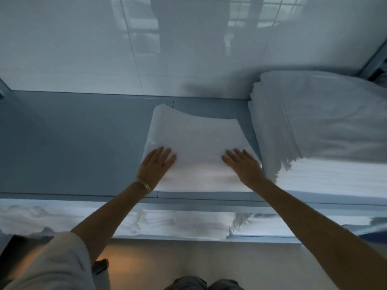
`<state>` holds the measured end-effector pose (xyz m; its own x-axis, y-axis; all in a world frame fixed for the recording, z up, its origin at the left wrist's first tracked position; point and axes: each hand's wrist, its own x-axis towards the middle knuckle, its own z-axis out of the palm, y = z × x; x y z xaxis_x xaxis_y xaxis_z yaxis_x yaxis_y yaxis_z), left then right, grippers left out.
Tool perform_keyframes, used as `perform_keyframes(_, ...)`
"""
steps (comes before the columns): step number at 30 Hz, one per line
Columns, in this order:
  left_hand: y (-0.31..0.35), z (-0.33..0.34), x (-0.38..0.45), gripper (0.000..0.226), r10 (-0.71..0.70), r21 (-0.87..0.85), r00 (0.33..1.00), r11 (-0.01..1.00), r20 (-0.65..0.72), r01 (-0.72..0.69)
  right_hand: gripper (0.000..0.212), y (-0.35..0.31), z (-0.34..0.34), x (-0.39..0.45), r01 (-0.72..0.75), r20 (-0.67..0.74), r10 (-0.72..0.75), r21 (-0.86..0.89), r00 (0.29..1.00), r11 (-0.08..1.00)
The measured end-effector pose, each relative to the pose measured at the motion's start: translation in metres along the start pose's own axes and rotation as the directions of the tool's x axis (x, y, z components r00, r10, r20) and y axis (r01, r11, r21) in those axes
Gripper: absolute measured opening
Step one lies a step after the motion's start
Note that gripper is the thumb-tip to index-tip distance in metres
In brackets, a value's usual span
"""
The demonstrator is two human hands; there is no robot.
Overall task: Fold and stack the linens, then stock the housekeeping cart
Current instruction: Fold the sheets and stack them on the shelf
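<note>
Pressing flat: left hand fingers are lying straight and close together on the near-left part of the folded linen, right hand fingers are lying straight and slightly spread on the near-right part. Neither hand is gripping anything. Linen is sitting on the grey shelf, about mid-width, its near edge running along the shelf's front edge, just beside a tall linen stack at the shelf's right end.

Step is likely seating and squaring the piece. Doing it well is meaning keeping palms flat, pushing evenly with both hands so it is not skewing, smoothing outward, and tucking the far-left corner, which is curling up.

Orientation: nearly square, so long axis is hard to call; sides are running roughly front to back, far edge facing the glossy back wall. More linens are lying on the lower shelf.
</note>
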<state>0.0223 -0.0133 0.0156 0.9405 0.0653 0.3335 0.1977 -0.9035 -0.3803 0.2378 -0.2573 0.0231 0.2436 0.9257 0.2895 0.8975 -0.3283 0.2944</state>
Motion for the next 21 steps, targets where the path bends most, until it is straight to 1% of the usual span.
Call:
perform_keyframes(1, 0.015, 0.007, -0.017, 0.057, 0.024, -0.029, 0.993, 0.999, 0.116, -0.021, 0.067, -0.013, 0.012, -0.016, 0.027, 0.102, -0.028, 0.011, 0.994, 1.0)
perform_keyframes(2, 0.022, 0.013, -0.028, 0.073, 0.019, -0.044, 0.978, 0.999, 0.208, -0.01, 0.073, -0.023, 0.018, -0.028, 0.016, 0.173, -0.02, 0.025, 0.985, 1.0)
perform_keyframes(3, 0.024, 0.014, -0.031, 0.088, -0.004, -0.04, 0.966, 0.999, 0.259, 0.015, 0.076, -0.026, 0.019, -0.032, -0.024, 0.214, 0.017, 0.029, 0.977, 0.999)
perform_keyframes(4, 0.021, 0.013, -0.03, 0.099, -0.014, -0.044, 0.959, 0.999, 0.283, 0.027, 0.081, -0.025, 0.014, -0.03, -0.067, 0.268, 0.056, 0.033, 0.962, 0.997)
perform_keyframes(6, 0.014, 0.009, -0.025, 0.109, -0.001, -0.1, 0.954, 0.994, 0.301, 0.033, 0.094, -0.019, 0.005, -0.022, -0.106, 0.352, 0.075, 0.068, 0.933, 0.992)
perform_keyframes(7, 0.011, 0.008, -0.025, 0.109, 0.012, -0.128, 0.945, 0.991, 0.328, 0.032, 0.095, -0.016, 0.0, -0.022, -0.113, 0.399, 0.069, 0.089, 0.915, 0.99)
perform_keyframes(8, 0.009, 0.004, -0.024, 0.105, 0.024, -0.147, 0.936, 0.989, 0.351, 0.03, 0.092, -0.014, -0.003, -0.022, -0.109, 0.442, 0.048, 0.113, 0.896, 0.988)
perform_keyframes(9, 0.007, 0.001, -0.023, 0.096, 0.049, -0.183, 0.927, 0.983, 0.372, 0.022, 0.087, -0.013, -0.007, -0.022, -0.124, 0.486, 0.035, 0.153, 0.873, 0.98)
perform_keyframes(10, 0.005, -0.001, -0.022, 0.081, 0.065, -0.223, 0.933, 0.975, 0.354, 0.016, 0.084, -0.012, -0.011, -0.022, -0.13, 0.492, 0.018, 0.194, 0.87, 0.972)
perform_keyframes(11, 0.004, -0.002, -0.019, 0.066, 0.065, -0.241, 0.952, 0.971, 0.299, 0.009, 0.082, -0.014, -0.014, -0.022, -0.119, 0.484, -0.005, 0.226, 0.875, 0.967)
perform_keyframes(12, 0.003, -0.003, -0.015, 0.057, 0.049, -0.25, 0.964, 0.968, 0.263, 0.018, 0.078, -0.017, -0.016, -0.023, -0.1, 0.469, -0.033, 0.255, 0.882, 0.962)
perform_keyframes(14, 0.0, -0.006, 0.002, 0.054, 0.004, -0.256, 0.962, 0.964, 0.273, 0.069, 0.067, -0.033, -0.02, -0.011, -0.085, 0.453, -0.054, 0.28, 0.89, 0.956)
perform_keyframes(15, -0.002, -0.008, 0.014, 0.055, -0.021, -0.265, 0.957, 0.959, 0.289, 0.101, 0.07, -0.043, -0.022, 0.001, -0.091, 0.444, -0.049, 0.289, 0.895, 0.953)
perform_keyframes(16, -0.003, -0.009, 0.028, 0.058, -0.043, -0.257, 0.945, 0.958, 0.323, 0.131, 0.08, -0.055, -0.022, 0.015, -0.105, 0.437, -0.038, 0.3, 0.899, 0.948)
perform_keyframes(17, -0.002, -0.007, 0.04, 0.057, -0.061, -0.234, 0.923, 0.959, 0.38, 0.16, 0.087, -0.067, -0.023, 0.029, -0.13, 0.438, -0.016, 0.302, 0.899, 0.944)
perform_keyframes(19, 0.0, 0.0, 0.051, 0.052, -0.099, -0.178, 0.857, 0.96, 0.506, 0.216, 0.088, -0.087, -0.016, 0.045, -0.192, 0.477, 0.039, 0.277, 0.878, 0.941)
perform_keyframes(20, 0.002, 0.006, 0.051, 0.053, -0.127, -0.16, 0.827, 0.954, 0.547, 0.252, 0.088, -0.094, -0.011, 0.047, -0.222, 0.493, 0.06, 0.277, 0.868, 0.935)
perform_keyframes(21, 0.005, 0.012, 0.047, 0.053, -0.151, -0.151, 0.815, 0.948, 0.559, 0.279, 0.09, -0.099, -0.004, 0.046, -0.243, 0.526, 0.068, 0.271, 0.848, 0.931)
